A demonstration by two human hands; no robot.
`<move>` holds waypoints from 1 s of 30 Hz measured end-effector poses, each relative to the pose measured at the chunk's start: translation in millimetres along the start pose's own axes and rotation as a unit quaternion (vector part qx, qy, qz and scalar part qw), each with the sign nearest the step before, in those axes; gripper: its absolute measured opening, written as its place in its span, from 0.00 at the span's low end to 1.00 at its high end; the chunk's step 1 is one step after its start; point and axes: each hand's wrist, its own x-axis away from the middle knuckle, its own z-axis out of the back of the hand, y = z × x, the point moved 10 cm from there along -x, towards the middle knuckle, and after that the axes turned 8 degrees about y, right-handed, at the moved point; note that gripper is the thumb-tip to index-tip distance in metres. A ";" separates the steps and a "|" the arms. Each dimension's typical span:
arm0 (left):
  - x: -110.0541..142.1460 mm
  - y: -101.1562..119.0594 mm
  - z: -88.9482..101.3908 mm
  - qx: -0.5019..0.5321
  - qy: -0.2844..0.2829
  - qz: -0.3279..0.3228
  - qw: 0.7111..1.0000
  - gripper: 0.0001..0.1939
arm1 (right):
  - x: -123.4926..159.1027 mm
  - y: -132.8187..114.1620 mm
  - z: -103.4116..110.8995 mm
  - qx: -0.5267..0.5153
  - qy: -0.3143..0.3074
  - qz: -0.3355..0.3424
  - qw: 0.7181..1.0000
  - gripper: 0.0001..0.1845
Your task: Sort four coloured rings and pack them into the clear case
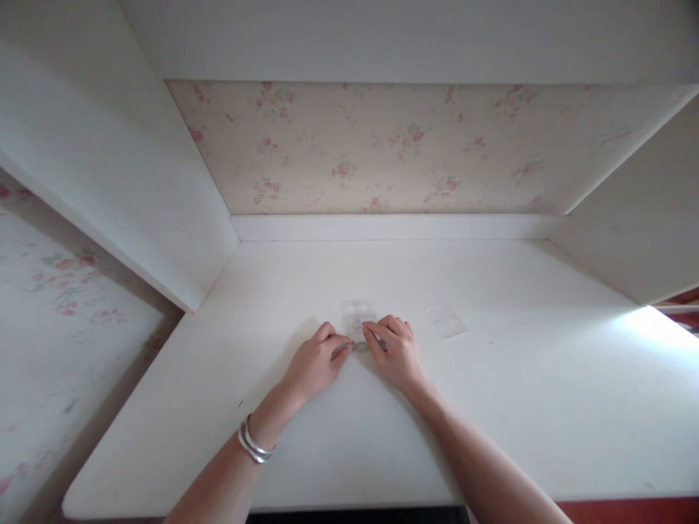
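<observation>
On the white table, my left hand (317,358) has its thumb and index finger together at a small ring-like piece; whether it grips that piece I cannot make out. A second small greenish ring-like piece (362,347) lies between my two hands. My right hand (397,351) is closed in a pinch, its fingertips at the near edge of a clear plastic case or packet (357,310). Anything held in that pinch is too small to tell. To the right lies a flat, clear plastic square (446,321), apart from both hands.
The white tabletop (338,451) has a raised back strip (393,227), with flowered wallpaper (371,145) behind it. White panels stand at left (120,145) and right (633,204). A small dark sliver (240,403) lies left of my left forearm.
</observation>
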 end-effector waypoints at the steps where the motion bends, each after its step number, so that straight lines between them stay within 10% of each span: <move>1: 0.7 1.0 -1.6 -0.006 -0.006 -0.003 1.000 0.12 | -1.5 3.4 0.6 0.001 0.012 -0.011 1.000 0.12; 18: 0.3 -0.5 -2.1 -0.026 0.009 -0.004 1.000 0.12 | -2.2 24.7 -4.9 0.008 0.019 -0.079 0.997 0.13; 30: -10.4 -12.3 10.4 0.108 0.068 0.052 0.990 0.13 | 7.4 -8.5 -11.2 0.005 -0.076 0.031 0.997 0.09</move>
